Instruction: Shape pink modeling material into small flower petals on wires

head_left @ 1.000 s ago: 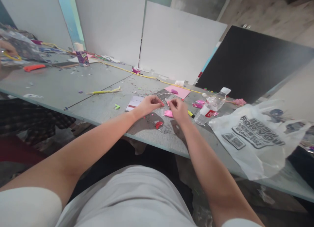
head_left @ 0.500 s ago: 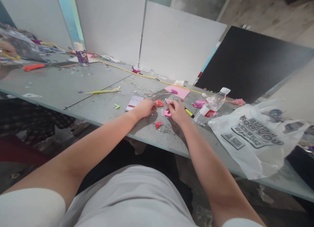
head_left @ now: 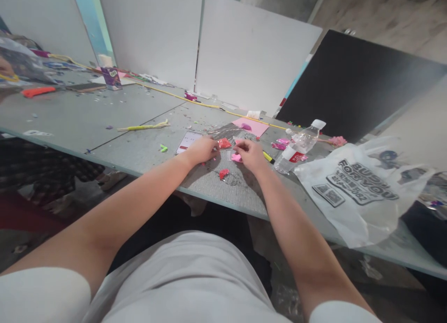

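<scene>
My left hand (head_left: pixel 204 149) is over the table beside a phone (head_left: pixel 186 140), its fingers curled together; what they hold is hidden. A red-orange clay-like lump in a clear packet (head_left: pixel 224 143) lies just right of those fingertips. My right hand (head_left: pixel 249 154) has its thumb and fingers pinched at a clear plastic packet with pink clay-like material (head_left: pixel 236 158). Nearer the table edge, between the hands, sits a small crumpled red piece (head_left: pixel 223 174) with a thin wire-like loop beside it. A yellow and black pen-like tool (head_left: pixel 268 157) lies just right of my right hand.
A clear bottle (head_left: pixel 296 148) and a white plastic bag (head_left: pixel 356 197) stand to the right. Behind lie a pink sheet (head_left: pixel 256 127) and a yellow cord (head_left: pixel 174 94). Yellow-green twisted strips (head_left: pixel 143 126) are on the left. At far left another person's hand (head_left: pixel 5 67) shows.
The whole view has shifted slightly, so things sit a little further left and up. Both hands stay over the same spot, with only small finger movement.
</scene>
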`<action>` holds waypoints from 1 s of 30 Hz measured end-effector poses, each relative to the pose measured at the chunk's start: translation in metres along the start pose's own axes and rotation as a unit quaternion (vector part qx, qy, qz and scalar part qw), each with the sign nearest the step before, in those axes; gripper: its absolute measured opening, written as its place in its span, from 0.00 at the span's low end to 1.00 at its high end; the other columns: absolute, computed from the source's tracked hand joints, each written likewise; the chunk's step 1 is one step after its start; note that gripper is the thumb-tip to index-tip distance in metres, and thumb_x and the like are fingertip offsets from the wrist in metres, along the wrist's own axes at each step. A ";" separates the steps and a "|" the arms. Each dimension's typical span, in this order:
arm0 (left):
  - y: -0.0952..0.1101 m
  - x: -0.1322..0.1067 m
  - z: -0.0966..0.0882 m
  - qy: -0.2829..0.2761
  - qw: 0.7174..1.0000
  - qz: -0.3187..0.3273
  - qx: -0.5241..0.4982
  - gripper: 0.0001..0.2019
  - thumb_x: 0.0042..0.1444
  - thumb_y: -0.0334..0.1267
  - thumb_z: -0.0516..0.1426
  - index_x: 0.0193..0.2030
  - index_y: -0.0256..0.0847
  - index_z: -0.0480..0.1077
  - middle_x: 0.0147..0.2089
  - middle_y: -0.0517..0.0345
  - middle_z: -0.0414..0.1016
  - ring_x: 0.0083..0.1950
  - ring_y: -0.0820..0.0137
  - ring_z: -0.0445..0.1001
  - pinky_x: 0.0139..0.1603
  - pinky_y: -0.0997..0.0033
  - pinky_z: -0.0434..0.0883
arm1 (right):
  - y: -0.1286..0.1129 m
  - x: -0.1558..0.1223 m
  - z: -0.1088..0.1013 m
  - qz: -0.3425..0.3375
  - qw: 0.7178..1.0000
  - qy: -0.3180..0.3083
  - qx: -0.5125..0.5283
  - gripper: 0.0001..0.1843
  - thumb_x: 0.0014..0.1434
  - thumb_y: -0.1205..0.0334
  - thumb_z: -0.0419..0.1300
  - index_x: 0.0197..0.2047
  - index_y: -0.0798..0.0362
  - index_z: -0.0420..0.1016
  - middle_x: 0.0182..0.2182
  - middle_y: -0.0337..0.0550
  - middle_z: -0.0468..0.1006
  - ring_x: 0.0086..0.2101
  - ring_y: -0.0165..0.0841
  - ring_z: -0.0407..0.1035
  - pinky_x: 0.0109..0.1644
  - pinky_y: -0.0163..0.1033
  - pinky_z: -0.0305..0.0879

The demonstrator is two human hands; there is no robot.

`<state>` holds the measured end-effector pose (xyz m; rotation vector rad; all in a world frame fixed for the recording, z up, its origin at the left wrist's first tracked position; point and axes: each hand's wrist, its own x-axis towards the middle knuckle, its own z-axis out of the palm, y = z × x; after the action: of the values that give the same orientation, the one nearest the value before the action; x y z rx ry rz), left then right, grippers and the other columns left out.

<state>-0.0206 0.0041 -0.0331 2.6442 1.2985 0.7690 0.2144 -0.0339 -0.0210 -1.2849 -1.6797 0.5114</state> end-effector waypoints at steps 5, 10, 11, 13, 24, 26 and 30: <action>0.005 -0.002 -0.003 0.031 0.999 -0.016 -0.016 0.11 0.64 0.39 0.62 0.50 0.40 0.82 0.52 0.44 0.73 0.49 0.56 0.77 0.57 0.58 0.72 | 0.000 0.001 -0.001 0.011 0.999 0.004 0.050 0.14 0.49 0.52 0.75 0.34 0.52 0.85 0.31 0.45 0.86 0.33 0.39 0.80 0.44 0.48 0.79; 0.009 -0.005 -0.008 0.060 0.997 -0.031 -0.037 0.10 0.65 0.39 0.61 0.48 0.39 0.82 0.53 0.45 0.71 0.52 0.58 0.76 0.62 0.59 0.70 | -0.006 -0.004 -0.003 0.016 0.997 0.028 0.069 0.17 0.46 0.49 0.78 0.33 0.52 0.86 0.32 0.47 0.87 0.34 0.40 0.81 0.46 0.49 0.79; 0.010 -0.005 -0.010 0.065 0.996 -0.032 -0.043 0.10 0.65 0.39 0.61 0.48 0.38 0.82 0.53 0.45 0.71 0.52 0.58 0.76 0.61 0.59 0.70 | -0.007 -0.004 -0.004 0.016 0.997 0.035 0.069 0.17 0.47 0.49 0.78 0.33 0.52 0.86 0.32 0.47 0.88 0.34 0.40 0.81 0.46 0.50 0.79; 0.011 -0.005 -0.017 0.068 0.996 -0.029 -0.058 0.10 0.64 0.40 0.62 0.46 0.38 0.82 0.50 0.46 0.73 0.49 0.59 0.76 0.59 0.60 0.70 | -0.011 -0.005 -0.004 0.011 0.997 0.045 0.066 0.15 0.52 0.50 0.75 0.36 0.52 0.87 0.33 0.47 0.88 0.35 0.41 0.81 0.48 0.51 0.80; 0.068 -0.068 -0.055 0.034 0.904 -0.030 -0.425 0.17 0.64 0.52 0.64 0.36 0.39 0.78 0.30 0.59 0.73 0.31 0.71 0.68 0.32 0.71 0.63 | -0.088 -0.077 -0.007 -0.055 0.990 0.063 0.117 0.08 0.56 0.53 0.77 0.34 0.46 0.86 0.31 0.43 0.86 0.33 0.41 0.80 0.41 0.49 0.79; 0.085 -0.089 -0.061 -0.034 0.864 -0.010 -0.502 0.17 0.64 0.52 0.65 0.35 0.39 0.77 0.31 0.58 0.72 0.33 0.70 0.69 0.32 0.71 0.64 | -0.106 -0.102 -0.005 -0.147 0.981 0.056 0.111 0.03 0.61 0.56 0.74 0.35 0.43 0.87 0.34 0.42 0.85 0.35 0.39 0.79 0.41 0.48 0.78; 0.112 -0.116 -0.076 -0.088 0.801 -0.011 -0.592 0.17 0.59 0.50 0.68 0.31 0.40 0.73 0.30 0.59 0.70 0.33 0.69 0.69 0.33 0.69 0.66 | -0.134 -0.134 -0.006 -0.282 0.956 0.045 0.073 0.13 0.64 0.66 0.71 0.45 0.35 0.88 0.39 0.43 0.84 0.39 0.40 0.78 0.44 0.50 0.79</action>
<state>-0.0358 -0.1654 0.0201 1.5895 0.4587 0.8780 0.1527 -0.2058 0.0294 -0.6631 -1.7946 0.2213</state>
